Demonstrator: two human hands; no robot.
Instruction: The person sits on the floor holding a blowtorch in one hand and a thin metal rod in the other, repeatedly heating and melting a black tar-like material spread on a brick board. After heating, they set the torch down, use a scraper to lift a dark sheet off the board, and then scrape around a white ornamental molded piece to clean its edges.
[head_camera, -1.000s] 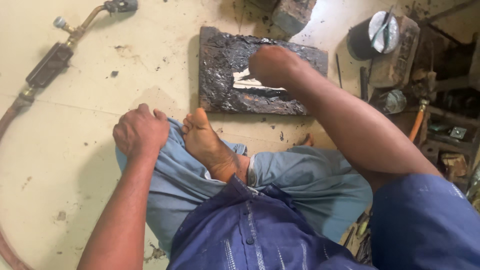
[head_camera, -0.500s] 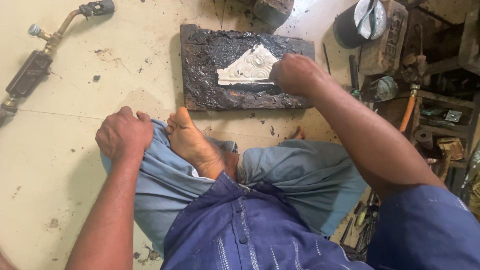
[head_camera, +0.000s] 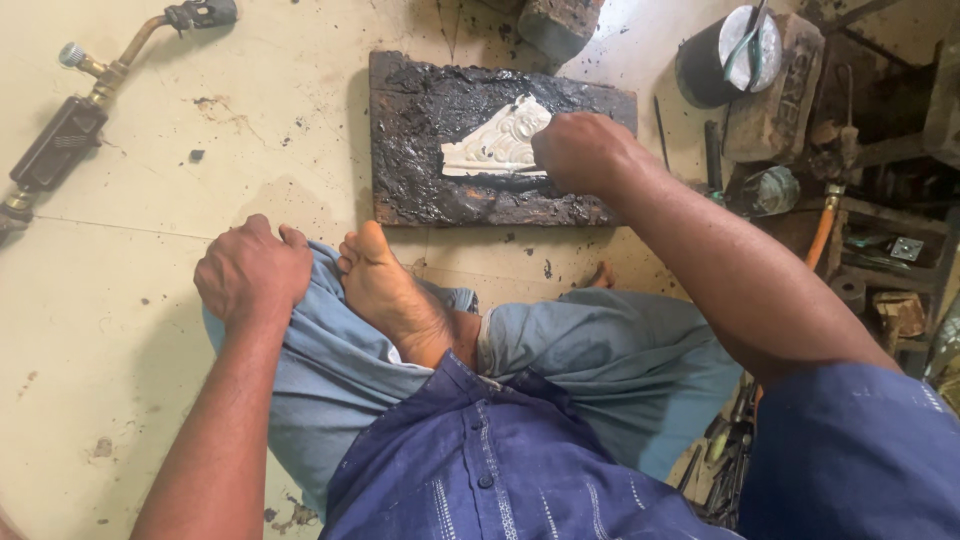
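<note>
— Where do we have the embossed metal piece (head_camera: 497, 146)?
— On the black pitch board (head_camera: 420, 150), under our closed right hand (head_camera: 583, 152).
— And our left hand (head_camera: 252, 270)?
— Fisted on our knee (head_camera: 300, 340).

A pale cream floor (head_camera: 150, 330) fills most of the view, smooth but worn, scuffed with dark specks, smears and a faint seam line running across it on the left. Near the upper left corner lies a brass gas torch (head_camera: 95, 75) with a black handle and a valve knob, its hose leading off the edge. Along the right side stands a crowded, grimy work area: a dark round tin (head_camera: 725, 50) with a shiny lid, a weathered block (head_camera: 785, 95) beside it, an orange hose (head_camera: 822, 235), and low dusty shelves (head_camera: 890, 250) holding small metal parts. Light is soft and even, with gentle shadows.
</note>
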